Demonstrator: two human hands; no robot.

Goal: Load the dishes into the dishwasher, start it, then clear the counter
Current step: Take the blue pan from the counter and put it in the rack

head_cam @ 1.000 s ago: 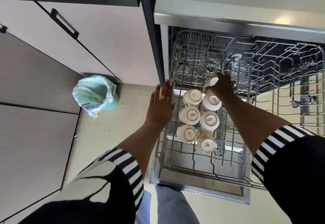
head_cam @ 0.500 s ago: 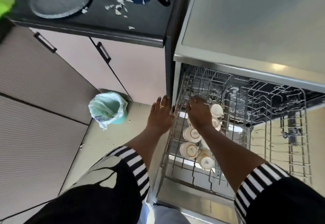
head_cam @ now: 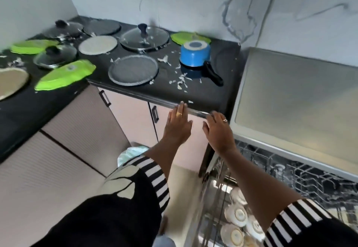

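Head view, looking down; black counter [head_cam: 203, 91] taken as the landmark.

- Dishes on the counter, unloaded:
  - Blue saucepan [head_cam: 194, 56], upside down near the counter's right end, black handle pointing toward the front edge.
  - Grey round plate [head_cam: 133, 70] left of the saucepan, close to the front edge.
  - Large glass lid [head_cam: 144, 37] with a dark knob, behind the grey plate.
  - Beige round plate [head_cam: 97, 45] left of the lid.
  - Green leaf-shaped plate [head_cam: 64, 75] at the counter's inner corner. Two more green ones lie further back.
- Pale scraps [head_cam: 182, 80] are scattered in front of the saucepan.
- Dishwasher [head_cam: 290, 101] stands against the counter's right end and has a grey top.
- Wire rack [head_cam: 319, 184] is pulled out below counter height. White cups [head_cam: 238, 214] sit upside down in its near left part.
- Pale green bin bag [head_cam: 133, 152] is on the floor below the counter, partly hidden by an arm.
- Left hand [head_cam: 177, 128] is flat and empty, fingers straight and close together, one wearing a ring. Its fingertips are at the counter's front edge; contact is unclear.
- Right hand [head_cam: 218, 132] is just beside it, nearer the counter's right end. It is empty and ringed, fingers straight and slightly apart. Its tips are at the same edge; touching cannot be told.
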